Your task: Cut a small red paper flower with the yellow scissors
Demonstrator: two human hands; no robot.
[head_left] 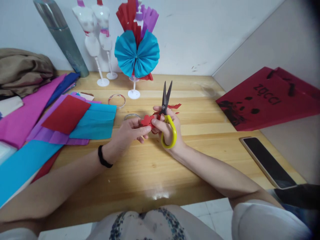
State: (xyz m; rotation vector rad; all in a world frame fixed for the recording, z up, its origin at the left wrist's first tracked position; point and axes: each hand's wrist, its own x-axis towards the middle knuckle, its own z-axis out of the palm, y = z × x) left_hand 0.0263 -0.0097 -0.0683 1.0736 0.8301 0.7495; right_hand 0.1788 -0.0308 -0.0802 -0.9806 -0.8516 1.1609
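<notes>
Red flower cutout (pixel 147 121) between left hand (pixel 128 132) and right hand (pixel 170 128).

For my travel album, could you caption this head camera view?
Left hand and right hand hold a red paper flower, yellow-handled scissors in the right.

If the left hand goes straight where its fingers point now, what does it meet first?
Likely the right hand, just beyond the red scalloped piece between their fingers, though exact depth is unclear.

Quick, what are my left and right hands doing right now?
Left hand: holding the red paper flower.
Right hand: holding scissors and pinching that flower too.
</notes>
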